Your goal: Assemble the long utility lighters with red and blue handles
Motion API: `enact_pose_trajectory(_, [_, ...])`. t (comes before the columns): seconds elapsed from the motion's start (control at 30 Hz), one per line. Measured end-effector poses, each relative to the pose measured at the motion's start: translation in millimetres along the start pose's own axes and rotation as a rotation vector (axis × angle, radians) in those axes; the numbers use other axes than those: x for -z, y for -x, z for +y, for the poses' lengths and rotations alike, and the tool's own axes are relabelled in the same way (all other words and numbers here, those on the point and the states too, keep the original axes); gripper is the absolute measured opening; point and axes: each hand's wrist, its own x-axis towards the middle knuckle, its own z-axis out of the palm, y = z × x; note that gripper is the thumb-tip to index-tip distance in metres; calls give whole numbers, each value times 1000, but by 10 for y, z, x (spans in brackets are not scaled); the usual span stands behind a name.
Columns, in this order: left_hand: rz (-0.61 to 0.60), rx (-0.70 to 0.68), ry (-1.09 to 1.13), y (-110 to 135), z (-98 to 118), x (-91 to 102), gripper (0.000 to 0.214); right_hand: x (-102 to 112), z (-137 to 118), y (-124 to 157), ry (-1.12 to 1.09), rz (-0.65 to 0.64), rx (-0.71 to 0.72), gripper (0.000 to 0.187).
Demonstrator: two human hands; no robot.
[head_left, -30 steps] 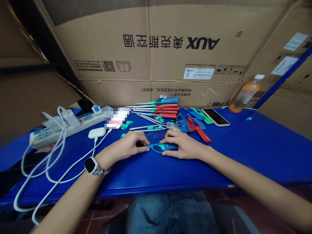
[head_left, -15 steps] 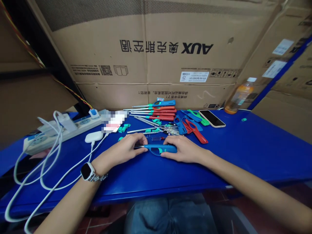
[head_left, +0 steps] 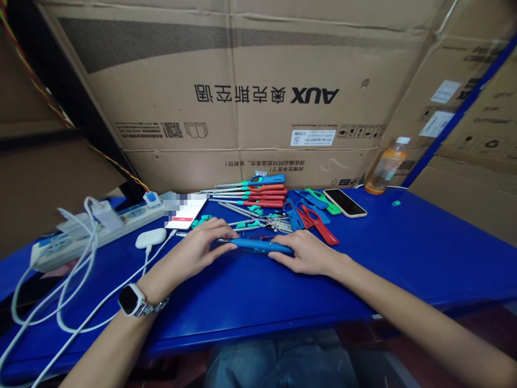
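Observation:
A long blue lighter (head_left: 258,246) lies across the blue table (head_left: 404,253) in front of me, held at both ends. My left hand (head_left: 200,249), a smartwatch on its wrist, pinches the metal-nozzle end. My right hand (head_left: 305,250) grips the blue handle end. Just behind the hands lie loose metal tubes and teal parts (head_left: 254,218). A row of finished red and blue lighters (head_left: 258,191) lies further back.
Loose blue, red and green handle shells (head_left: 313,213) lie right of centre, beside a dark phone (head_left: 344,202). Another phone (head_left: 186,212), a white charger (head_left: 151,237), a power strip (head_left: 97,226) with white cables sit left. A bottle (head_left: 383,167) and cardboard boxes (head_left: 258,97) stand behind.
The lighter has been turned on edge between my hands, so its teal trigger no longer shows. The camera has tipped downward; my hands stay on the lighter.

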Motion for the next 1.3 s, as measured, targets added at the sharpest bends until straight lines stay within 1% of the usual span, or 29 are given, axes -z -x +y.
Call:
enact_pose_trajectory(0.1, [64,-35,-79,-14,12,16,20,16,3,11,49,3,12,33])
enact_pose_trajectory(0.17, [159,-43,-152,-25,46,21,19,1,0,10,54,26,-3,34])
enact_pose_trajectory(0.2, [241,-33,-189,-31,71,21,19,-11,0,8,40,43,-19,35])
enact_pose_trajectory(0.27, [473,25,-225,-54,129,12,18,-39,7,-1,-26,88,-58,36])
enact_pose_trajectory(0.3, [590,72,-201,-75,157,0,16,-53,12,-7,-77,113,-78,37])
enact_pose_trajectory(0.33, [680,131,-137,-106,182,-20,16,-68,18,-15,-135,137,-98,38])
enact_pose_trajectory(0.37, [728,197,-27,-147,201,-49,17,-84,23,-23,-197,159,-113,38])
enact_pose_trajectory(0.4, [716,266,125,-201,214,-86,20,-101,24,-33,-260,176,-123,38])
enact_pose_trajectory(0.5, [484,460,686,-423,235,-228,42,-158,8,-60,-398,210,-120,37])
enact_pose_trajectory(0.53, [408,491,839,-508,243,-276,47,-177,-2,-67,-423,223,-110,37])
enact_pose_trajectory(0.57, [376,493,962,-591,254,-319,48,-195,-11,-73,-442,236,-101,37])
enact_pose_trajectory(0.6, [372,478,1048,-667,268,-354,47,-210,-18,-77,-456,249,-93,36])
enact_pose_trajectory(0.67, [391,447,1152,-780,295,-394,44,-225,-20,-80,-480,262,-92,36])
enact_pose_trajectory(0.73, [432,441,1214,-823,305,-394,40,-218,-4,-76,-494,245,-98,38])
enact_pose_trajectory(0.83, [493,482,1276,-764,257,-335,34,-177,42,-72,-456,223,-98,43])
enact_pose_trajectory(0.9, [497,523,1279,-687,200,-273,27,-147,71,-87,-364,248,-132,36])
enact_pose_trajectory(1.0, [443,569,1241,-600,136,-181,20,-118,88,-154,-162,243,-171,16])
enact_pose_trajectory(1.07, [433,582,1227,-583,129,-138,19,-110,76,-228,-31,191,-130,12])
enact_pose_trajectory(1.17, [480,591,1225,-595,155,-118,20,-97,34,-365,121,100,-56,17])
enact_pose_trajectory(1.23, [492,591,1220,-600,173,-131,18,-74,7,-452,165,40,-51,17])
enact_pose_trajectory(1.3, [481,576,1215,-595,175,-156,19,-37,-4,-514,159,-6,-64,14])
